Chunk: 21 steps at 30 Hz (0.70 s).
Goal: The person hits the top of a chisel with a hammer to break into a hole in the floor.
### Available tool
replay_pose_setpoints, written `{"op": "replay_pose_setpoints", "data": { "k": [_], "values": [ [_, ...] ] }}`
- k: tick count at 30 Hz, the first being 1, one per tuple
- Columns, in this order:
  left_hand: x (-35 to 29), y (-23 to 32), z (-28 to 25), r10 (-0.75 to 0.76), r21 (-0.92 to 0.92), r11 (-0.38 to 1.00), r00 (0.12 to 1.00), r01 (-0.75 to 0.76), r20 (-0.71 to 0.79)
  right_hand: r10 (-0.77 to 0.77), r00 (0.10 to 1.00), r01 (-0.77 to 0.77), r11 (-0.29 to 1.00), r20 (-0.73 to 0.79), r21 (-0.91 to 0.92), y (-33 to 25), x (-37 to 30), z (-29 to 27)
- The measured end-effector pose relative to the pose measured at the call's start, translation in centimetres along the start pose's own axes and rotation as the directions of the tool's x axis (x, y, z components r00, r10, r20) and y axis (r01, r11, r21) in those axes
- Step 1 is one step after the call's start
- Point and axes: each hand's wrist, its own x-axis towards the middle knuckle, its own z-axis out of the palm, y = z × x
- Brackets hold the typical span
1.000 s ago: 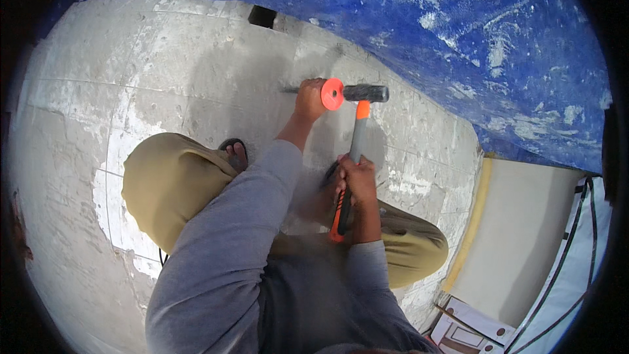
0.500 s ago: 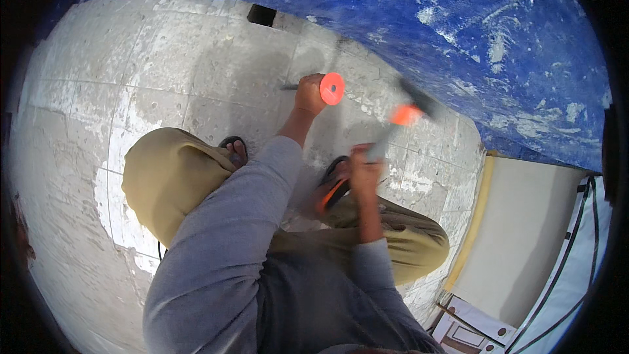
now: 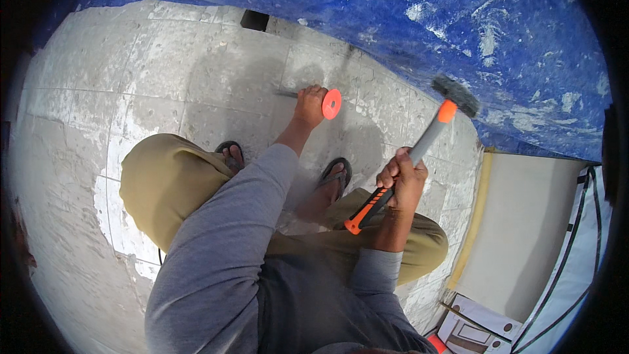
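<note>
My left hand (image 3: 309, 105) is closed around the grip of a chisel, whose round orange-red guard (image 3: 331, 104) faces up on the right. The dark shaft of the chisel (image 3: 284, 94) pokes out left of the fist, low over the tiled floor; its tip is hard to make out. In my right hand (image 3: 405, 180) is a hammer (image 3: 429, 134), gripped midway along its grey handle. Its dark, blocky head is raised up and to the right, apart from the chisel. The black and orange butt of the handle points down toward my knee.
Worn grey floor tiles (image 3: 72, 118) with white patches spread around me. A scuffed blue surface (image 3: 498, 46) runs along the far side, with a small black block (image 3: 255, 20) at its edge. A pale panel with a yellow edge (image 3: 524, 216) stands at the right. My sandalled feet are close below the chisel.
My right hand has swung the hammer to the right and nearer my knee, its head now away from the chisel. My left hand with the chisel appears slightly lower in view.
</note>
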Motion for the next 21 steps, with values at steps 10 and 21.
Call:
{"op": "replay_pose_setpoints", "data": {
  "k": [10, 21],
  "values": [
    [0.8, 0.3, 0.4, -0.053, 0.059, 0.997, 0.999, 0.053, -0.005, -0.219, 0.972, 0.219, 0.976, -0.080, -0.014, 2.9, 1.5, 0.7],
    [0.8, 0.0, 0.6, -0.006, 0.014, 1.000, 1.000, 0.006, -0.029, 0.359, 0.927, -0.345, 0.929, 0.106, -0.131, 8.3, 0.3, 0.1]
  ]
}}
